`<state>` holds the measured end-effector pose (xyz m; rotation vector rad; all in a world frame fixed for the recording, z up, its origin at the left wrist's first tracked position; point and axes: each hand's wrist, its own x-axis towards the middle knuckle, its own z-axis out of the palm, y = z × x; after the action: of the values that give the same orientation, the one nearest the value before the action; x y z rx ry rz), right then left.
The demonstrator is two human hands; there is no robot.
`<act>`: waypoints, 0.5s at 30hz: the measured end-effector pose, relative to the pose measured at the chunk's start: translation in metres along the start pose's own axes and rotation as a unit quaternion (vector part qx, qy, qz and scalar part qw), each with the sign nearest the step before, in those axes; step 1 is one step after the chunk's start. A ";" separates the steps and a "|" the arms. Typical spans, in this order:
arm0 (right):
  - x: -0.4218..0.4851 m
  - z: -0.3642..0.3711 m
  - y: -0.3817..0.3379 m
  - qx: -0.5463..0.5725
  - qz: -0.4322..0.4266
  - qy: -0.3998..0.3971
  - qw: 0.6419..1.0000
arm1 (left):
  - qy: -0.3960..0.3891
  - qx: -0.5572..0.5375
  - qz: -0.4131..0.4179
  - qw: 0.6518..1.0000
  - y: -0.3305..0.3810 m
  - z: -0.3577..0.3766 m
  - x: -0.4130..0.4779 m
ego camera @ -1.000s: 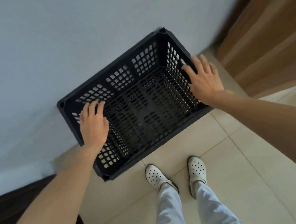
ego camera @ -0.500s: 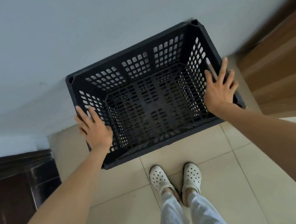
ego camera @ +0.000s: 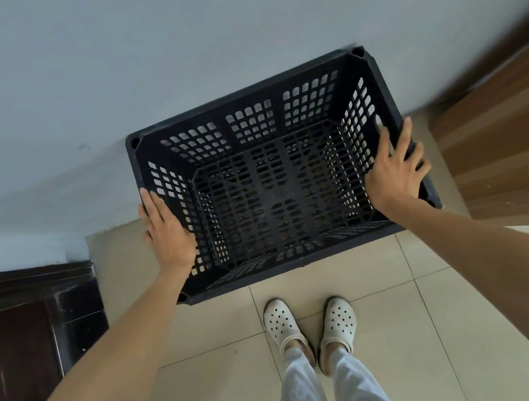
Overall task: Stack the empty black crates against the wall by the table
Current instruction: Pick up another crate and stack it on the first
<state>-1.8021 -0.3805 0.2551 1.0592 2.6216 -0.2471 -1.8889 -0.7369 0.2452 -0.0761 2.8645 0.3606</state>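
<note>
Head view, straight down. Black crate [ego camera: 276, 195] right at the foot of the wall [ego camera: 162, 43], long side lying along the wall, open top up, nothing inside. Back rim tight to the wall or very nearly, with any gap hidden behind that rim.

Left hand [ego camera: 167, 229] flat on one short end, fingers straight and pointing toward the wall, gripping nothing. Right hand [ego camera: 394, 173] on the opposite short end, fingers spread and straight across the rim, likewise pressing rather than clasping. Crate dead ahead between the two, neither hand the nearer.

Looks like the settling step: squaring the crate against the wall before letting go. Calls for an even push from both ends, toward the wall, to leave the long side parallel. No telling about another crate underneath; mesh bottom too dark to read through.

Pale tiled floor [ego camera: 215, 381] out from the wall, two white clogs [ego camera: 281, 326] planted on it. Dark cabinet [ego camera: 19, 343] along the wall to the left, wooden panel [ego camera: 507, 144] along the wall to the right, possibly the desk, not certain.
</note>
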 end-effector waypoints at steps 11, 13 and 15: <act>-0.002 -0.011 0.021 0.111 -0.049 0.032 0.992 | -0.208 0.108 0.438 0.868 0.093 0.045 -0.112; -0.002 -0.009 0.021 0.122 -0.053 0.030 0.991 | -0.174 0.153 0.452 0.861 0.093 0.048 -0.110; -0.004 -0.008 0.021 0.138 -0.057 0.028 0.988 | -0.166 0.153 0.460 0.859 0.088 0.050 -0.107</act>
<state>-1.7869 -0.3660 0.2629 1.0119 2.7592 -0.6295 -1.7807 -0.6370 0.2469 1.3021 2.3658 0.0513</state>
